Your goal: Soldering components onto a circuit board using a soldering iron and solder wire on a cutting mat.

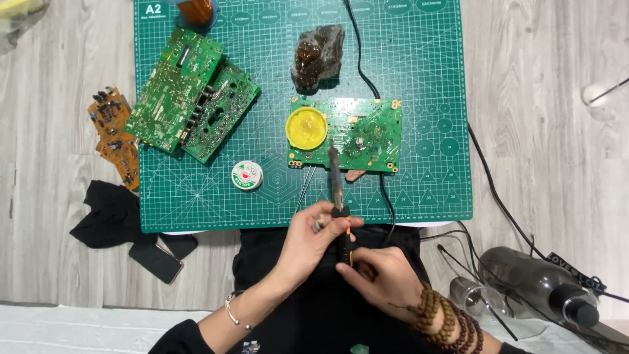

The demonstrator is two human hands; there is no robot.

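Two hands meet at the lower middle of the frame around a soldering iron [338, 203], whose long axis runs nearly straight up and down the picture: its dark tip points toward the top of the frame and rests over the lower edge of a green circuit board [357, 134], while its black and orange handle reaches down toward the person's body. The right hand [383, 275], wearing brown bead bracelets at the wrist, has its fingers clenched around the handle's lower end. The left hand [308, 239], with a thin bangle on the wrist, closes its fingers on the iron's shaft just above the handle; a thin metal pair of tweezers [304, 187] seems to stick out from this hand toward the board, though the grip on it is hard to make out. A round yellow tin [306, 128] sits on the board's left end, lid off, filled with yellow paste. Below and left of it lies a small white spool of solder wire [247, 176]. Everything rests on a green cutting mat [432, 183] covering the counter. At the upper left of the mat lie two more green boards [190, 95], overlapping and tilted.
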